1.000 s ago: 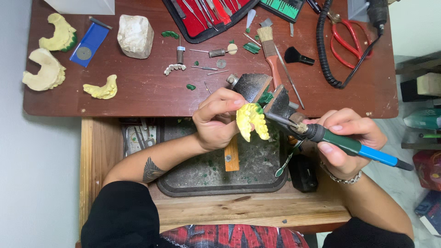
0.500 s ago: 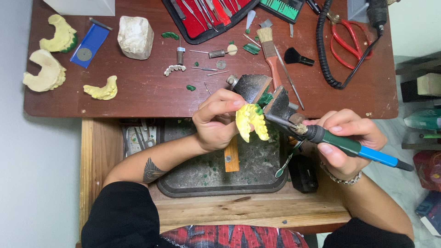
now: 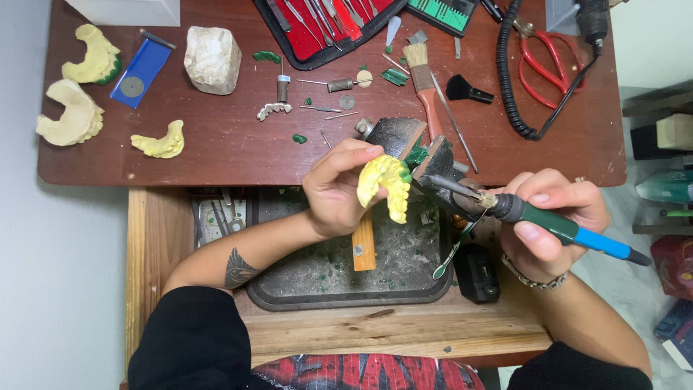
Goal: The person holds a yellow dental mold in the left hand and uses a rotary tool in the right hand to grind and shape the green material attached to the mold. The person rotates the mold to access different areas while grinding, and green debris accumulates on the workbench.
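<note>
Left hand [image 3: 336, 191] pinches yellow dental cast [image 3: 386, 186] above grey tray [image 3: 303, 289], fingers closed on it. Right hand [image 3: 552, 217] clamps green-blue handpiece [image 3: 570, 230], tip near cast. Risk: tip skids, gouges cast or nicks fingertips; loose pinch drops cast.

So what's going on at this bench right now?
A person sits at a wooden bench, seen from above. The left hand holds up a yellow dental cast with a bit of green wax on it, over a dark tray speckled with green shavings. The right hand grips a green and blue handled tool, its metal tip meeting the cast's edge. More casts, a red tool case and a brush lie on the brown desk.
</note>
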